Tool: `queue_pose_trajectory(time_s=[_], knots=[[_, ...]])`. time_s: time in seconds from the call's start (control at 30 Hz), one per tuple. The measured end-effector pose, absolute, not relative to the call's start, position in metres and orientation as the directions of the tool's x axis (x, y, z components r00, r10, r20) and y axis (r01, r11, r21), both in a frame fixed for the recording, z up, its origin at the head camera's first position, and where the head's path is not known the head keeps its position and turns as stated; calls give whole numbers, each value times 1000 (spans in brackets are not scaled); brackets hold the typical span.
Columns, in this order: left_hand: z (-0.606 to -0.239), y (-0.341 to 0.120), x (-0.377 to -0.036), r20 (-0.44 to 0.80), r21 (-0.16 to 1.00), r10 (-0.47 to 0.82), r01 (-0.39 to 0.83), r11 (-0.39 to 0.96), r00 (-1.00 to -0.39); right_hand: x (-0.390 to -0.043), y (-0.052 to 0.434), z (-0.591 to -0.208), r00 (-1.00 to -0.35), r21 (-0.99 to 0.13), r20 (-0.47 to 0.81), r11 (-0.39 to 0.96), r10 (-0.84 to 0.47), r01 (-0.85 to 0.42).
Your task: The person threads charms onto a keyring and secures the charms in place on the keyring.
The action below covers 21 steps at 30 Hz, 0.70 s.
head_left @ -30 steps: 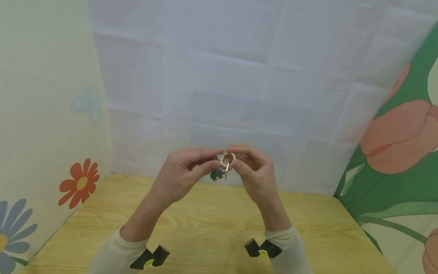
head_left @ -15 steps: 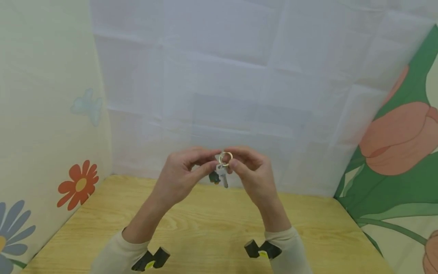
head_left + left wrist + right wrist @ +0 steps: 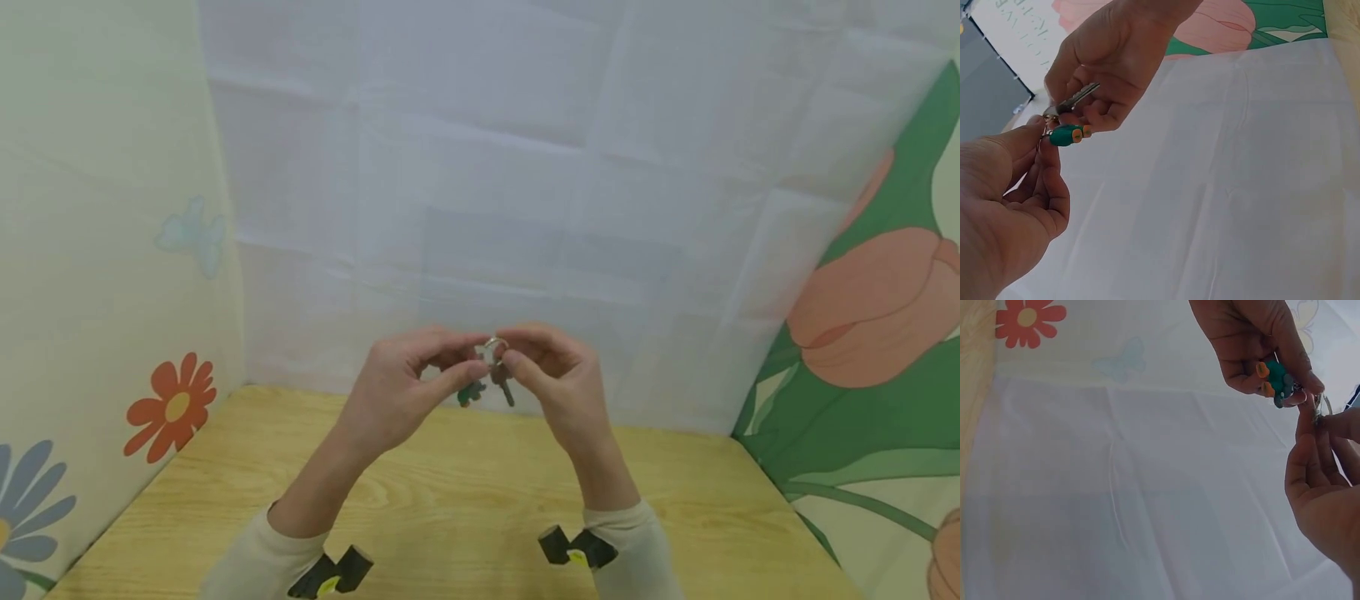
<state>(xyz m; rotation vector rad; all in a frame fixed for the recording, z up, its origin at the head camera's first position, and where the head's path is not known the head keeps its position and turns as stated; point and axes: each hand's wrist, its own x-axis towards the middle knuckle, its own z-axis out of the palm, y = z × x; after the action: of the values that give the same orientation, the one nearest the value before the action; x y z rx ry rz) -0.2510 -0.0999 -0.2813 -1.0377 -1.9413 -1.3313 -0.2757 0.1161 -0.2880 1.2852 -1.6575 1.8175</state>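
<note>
Above the table, my left hand and right hand meet at a small metal key ring. The thumb and fingers of each hand pinch it from opposite sides. A silver key hangs below the ring, close to the right thumb; the left wrist view shows the toothed blade of the key. By the left fingertips dangles a small green charm. Orange ends show on the charm in the right wrist view. Fingertips hide part of the ring and the key's head.
Under the hands lies a wood-grain table. A white cloth hangs behind it. Flower-printed panels stand at the left and right. Black wrist mounts sit by both cuffs.
The key ring has turned between the fingers, now showing narrower. The key swung from edge-on to flat, then tilted toward the right hand. Both hands stay in nearly the same place.
</note>
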Motion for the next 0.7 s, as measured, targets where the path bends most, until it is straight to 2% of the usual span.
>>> queue_pose_trajectory(time_s=[0.1,0.27,0.53,0.7], knots=[[-281,-100,-250,789,504,280,836,217,-548,-277,116,-288,-498,-569,810,-208,-309,-796],[-281,-101,-250,782,509,268,825,247,-563,-281,115,-290,-427,-480,845,-102,-322,-872],[-282,-103,-251,762,525,240,791,315,-601,-285,113,-289,-297,-238,903,213,-310,-947],[-281,-103,-252,749,537,240,779,324,-617,-284,109,-287,-182,-103,946,284,-269,-953]])
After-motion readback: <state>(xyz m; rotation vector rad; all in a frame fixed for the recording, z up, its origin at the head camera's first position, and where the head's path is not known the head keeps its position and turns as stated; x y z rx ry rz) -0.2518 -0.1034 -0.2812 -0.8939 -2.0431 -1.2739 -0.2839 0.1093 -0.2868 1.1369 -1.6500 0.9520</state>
